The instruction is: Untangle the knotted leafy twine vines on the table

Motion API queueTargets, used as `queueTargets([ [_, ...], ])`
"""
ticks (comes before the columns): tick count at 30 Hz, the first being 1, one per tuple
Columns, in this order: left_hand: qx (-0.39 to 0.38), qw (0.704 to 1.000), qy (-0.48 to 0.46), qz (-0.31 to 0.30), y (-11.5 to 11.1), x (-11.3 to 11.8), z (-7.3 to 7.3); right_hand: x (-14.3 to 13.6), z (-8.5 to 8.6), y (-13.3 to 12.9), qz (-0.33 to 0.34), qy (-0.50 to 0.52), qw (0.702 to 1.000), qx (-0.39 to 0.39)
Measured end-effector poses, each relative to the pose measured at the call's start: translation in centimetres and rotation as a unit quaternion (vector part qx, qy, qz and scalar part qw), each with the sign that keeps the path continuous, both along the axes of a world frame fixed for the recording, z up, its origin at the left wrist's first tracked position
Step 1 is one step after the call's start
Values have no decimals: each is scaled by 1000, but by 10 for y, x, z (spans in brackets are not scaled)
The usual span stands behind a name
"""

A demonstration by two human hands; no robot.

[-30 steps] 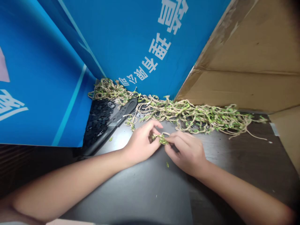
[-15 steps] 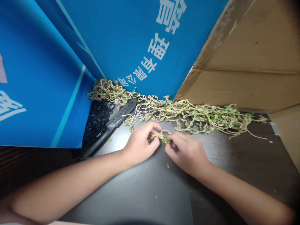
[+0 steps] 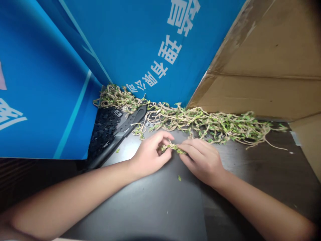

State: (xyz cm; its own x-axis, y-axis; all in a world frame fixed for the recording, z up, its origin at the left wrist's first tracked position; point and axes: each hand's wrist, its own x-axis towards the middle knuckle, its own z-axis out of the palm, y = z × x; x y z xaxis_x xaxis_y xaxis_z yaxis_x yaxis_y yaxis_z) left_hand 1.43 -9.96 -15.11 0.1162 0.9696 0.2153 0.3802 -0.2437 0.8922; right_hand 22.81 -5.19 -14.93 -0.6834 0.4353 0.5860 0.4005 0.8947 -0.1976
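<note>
A short length of leafy twine (image 3: 172, 146), tan cord with small green leaves, is stretched between both hands just above the grey mat. My left hand (image 3: 151, 150) is closed on its left end, with thumb and forefinger curled round it. At the other end, my right hand (image 3: 202, 159) pinches the twine between thumb and fingers; its fingertips are partly hidden. Behind the hands lies a long tangled heap of leafy twine (image 3: 215, 124). A smaller bundle of the same twine (image 3: 115, 97) sits at the back left.
A black tool with a long patterned handle (image 3: 130, 120) lies left of the heap, beside many small black pieces (image 3: 102, 124). Blue printed panels (image 3: 150, 40) stand at the back and left, cardboard (image 3: 271, 93) at the right. A loose leaf (image 3: 179, 178) lies on the grey mat (image 3: 150, 204).
My right hand has turned, its fingers now flatter over the twine's right end. The cord loop that stood above the twine no longer shows. My left hand has hardly moved.
</note>
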Motion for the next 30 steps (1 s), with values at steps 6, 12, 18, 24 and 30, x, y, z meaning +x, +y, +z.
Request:
queueTargets([
  [6, -1, 1000, 6, 8, -1, -1, -1, 0, -1, -2, 40, -4, 998, -38],
  [12, 7, 1000, 3, 25, -2, -1, 0, -2, 3, -1, 102, -34, 986, -127],
  [18, 16, 999, -7, 40, -1, -2, 1, 4, 10, 1, 191, -43, 951, -240],
  [24, 53, 998, 29, 22, -3, -3, 2, 5, 4, 6, 54, 61, 982, -172],
  [30, 63, 998, 29, -10, -5, -2, 0, 6, -1, 6, 71, 38, 997, -22],
])
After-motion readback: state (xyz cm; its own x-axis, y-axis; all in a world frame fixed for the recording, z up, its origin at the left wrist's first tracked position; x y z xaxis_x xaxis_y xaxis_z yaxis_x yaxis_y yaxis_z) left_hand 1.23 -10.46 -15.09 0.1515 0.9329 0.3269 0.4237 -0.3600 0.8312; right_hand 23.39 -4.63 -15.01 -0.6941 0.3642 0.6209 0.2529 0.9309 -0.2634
